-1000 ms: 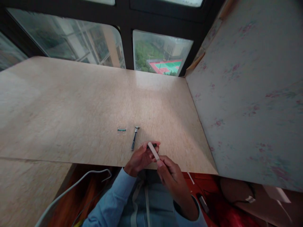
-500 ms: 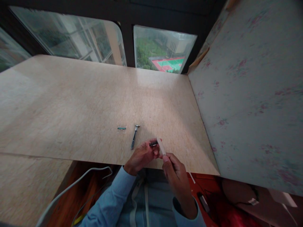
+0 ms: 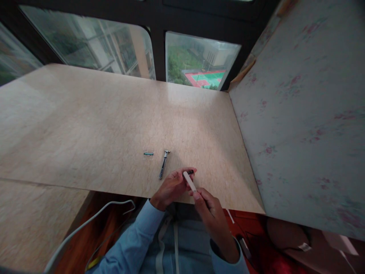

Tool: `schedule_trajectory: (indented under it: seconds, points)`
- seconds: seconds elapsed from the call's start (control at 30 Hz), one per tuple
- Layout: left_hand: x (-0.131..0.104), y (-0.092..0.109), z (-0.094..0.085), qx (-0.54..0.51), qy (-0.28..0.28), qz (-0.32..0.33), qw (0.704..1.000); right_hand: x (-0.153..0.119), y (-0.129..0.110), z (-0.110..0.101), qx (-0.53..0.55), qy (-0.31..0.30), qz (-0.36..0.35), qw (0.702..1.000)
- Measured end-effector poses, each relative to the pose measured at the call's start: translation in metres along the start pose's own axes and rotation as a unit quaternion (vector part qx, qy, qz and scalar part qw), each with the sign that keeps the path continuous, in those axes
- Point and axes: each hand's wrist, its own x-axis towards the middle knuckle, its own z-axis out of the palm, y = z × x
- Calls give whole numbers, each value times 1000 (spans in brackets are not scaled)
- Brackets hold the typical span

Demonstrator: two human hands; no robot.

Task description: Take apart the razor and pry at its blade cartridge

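Observation:
My left hand (image 3: 173, 187) is closed around a small dark piece (image 3: 190, 172) that looks like a razor head, though the fingers partly cover it. A white flat stick (image 3: 189, 181) is pinched at its lower end by my right hand (image 3: 209, 207). Its upper end lies against or just in front of the dark piece; I cannot tell whether they touch. Beyond my left hand a razor handle (image 3: 163, 167) lies on the table, its head end pointing away from me. Left of that rests a small razor cartridge (image 3: 148, 154) with a teal strip.
The pale stone-patterned tabletop (image 3: 114, 121) runs back to the windows (image 3: 199, 61). A flowered wall panel (image 3: 291, 114) bounds it on the right. Below the front edge, a white cable (image 3: 85, 224) curves past a wooden drawer (image 3: 105, 228) at left.
The tip of the white stick has swung left across the dark piece, and the stick tilts more. The view has shifted slightly; the razor handle and cartridge stay in place on the table.

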Motion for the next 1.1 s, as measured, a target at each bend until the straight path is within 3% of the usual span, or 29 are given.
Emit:
schedule_trajectory:
  seconds: [0.33, 0.53, 0.67, 0.87, 1.03, 1.1]
  points:
    - [4, -7, -8, 9, -6, -1, 1000, 4, 2, -4, -30, 84, -2, 996]
    - [4, -8, -7, -5, 5, -8, 1000, 1, 4, -2, -22, 13, 0, 1000]
    - [4, -5, -2, -10, -8, -4, 1000, 3, 4, -2, -24, 23, 2, 999]
    - [4, -5, -3, -19, 8, 6, 1000, 3, 5, -9, -37, 89, -1, 995]
    - [2, -5, -3, -7, 4, -8, 1000, 3, 1, -5, -62, 27, -38, 997]
    - [2, -5, -3, -5, -2, -6, 1000, 4, 1, -4, -69, 34, -42, 996]
